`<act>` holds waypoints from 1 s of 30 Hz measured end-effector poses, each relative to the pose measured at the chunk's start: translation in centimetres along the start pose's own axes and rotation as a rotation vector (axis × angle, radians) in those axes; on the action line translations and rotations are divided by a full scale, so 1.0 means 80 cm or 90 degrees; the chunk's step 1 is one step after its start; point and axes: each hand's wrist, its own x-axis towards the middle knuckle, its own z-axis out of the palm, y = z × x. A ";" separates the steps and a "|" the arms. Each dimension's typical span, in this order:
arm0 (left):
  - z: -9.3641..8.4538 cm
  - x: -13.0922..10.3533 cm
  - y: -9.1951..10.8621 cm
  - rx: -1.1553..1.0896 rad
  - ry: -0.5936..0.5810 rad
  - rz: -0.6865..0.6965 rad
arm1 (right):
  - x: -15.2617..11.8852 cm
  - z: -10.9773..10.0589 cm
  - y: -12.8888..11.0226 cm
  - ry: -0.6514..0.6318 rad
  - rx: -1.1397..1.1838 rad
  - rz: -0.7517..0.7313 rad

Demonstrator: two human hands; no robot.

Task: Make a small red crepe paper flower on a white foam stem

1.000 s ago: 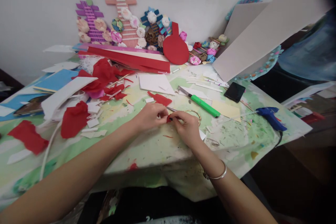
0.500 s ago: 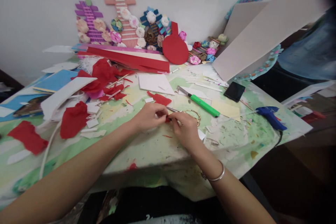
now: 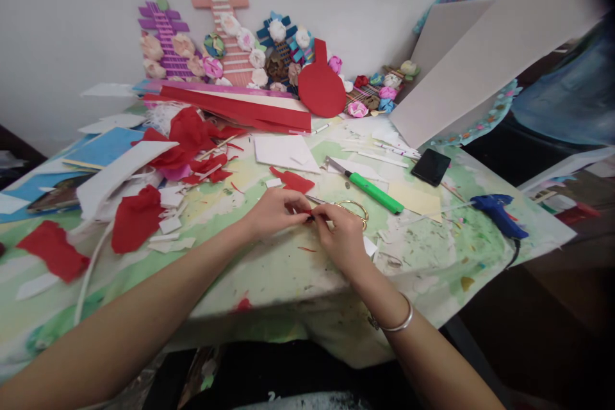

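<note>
Covering most of the view, the paint-stained tabletop (image 3: 269,269) carries craft clutter pushed outward, leaving a bare patch near the front edge for working. Grey boards (image 3: 485,57) lean on the wall, out of the way. Left hand (image 3: 276,213) and right hand (image 3: 342,237) meet fingertip to fingertip — both pinching a tiny red paper piece (image 3: 307,218) just above the tabletop, likely to steady it. Scissors (image 3: 353,208) lie just behind the right hand, green cutter (image 3: 372,192) farther back — within reach.
</note>
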 end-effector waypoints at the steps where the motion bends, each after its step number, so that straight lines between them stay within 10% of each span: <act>1: 0.000 0.000 0.001 -0.011 0.001 -0.011 | 0.000 0.000 0.000 -0.002 0.001 0.000; 14: -0.009 0.004 -0.004 -0.069 -0.031 -0.096 | -0.001 0.001 -0.002 -0.061 0.096 0.107; 23: -0.009 0.002 0.002 0.062 -0.012 0.012 | 0.000 -0.004 -0.007 -0.065 0.132 0.110; 30: -0.003 0.001 0.002 0.147 0.017 0.127 | 0.005 -0.005 0.000 -0.113 0.327 0.294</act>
